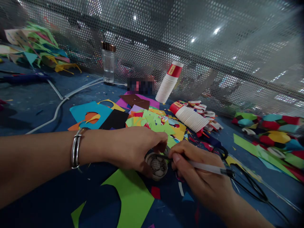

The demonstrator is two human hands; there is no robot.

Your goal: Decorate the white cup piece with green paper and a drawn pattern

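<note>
My left hand (135,150) grips a small round paper cup (156,166), its fingers curled around the rim. Dark pen lines in a grid-like pattern mark the cup's round face. Between the fingers of my right hand (201,172) is a pen (209,167) with a whitish barrel and dark ends. The pen's tip is at the upper edge of the cup; whether it touches, I cannot tell. A cut green paper sheet (135,196) lies just below the cup.
Coloured paper scraps (156,122) cover the middle of the blue table. Behind are two stacks of paper cups (166,84), one leaning and one lying, and a water bottle (108,63). Colourful patchwork pieces (273,136) lie right. A black cable (254,186) runs beside my right wrist.
</note>
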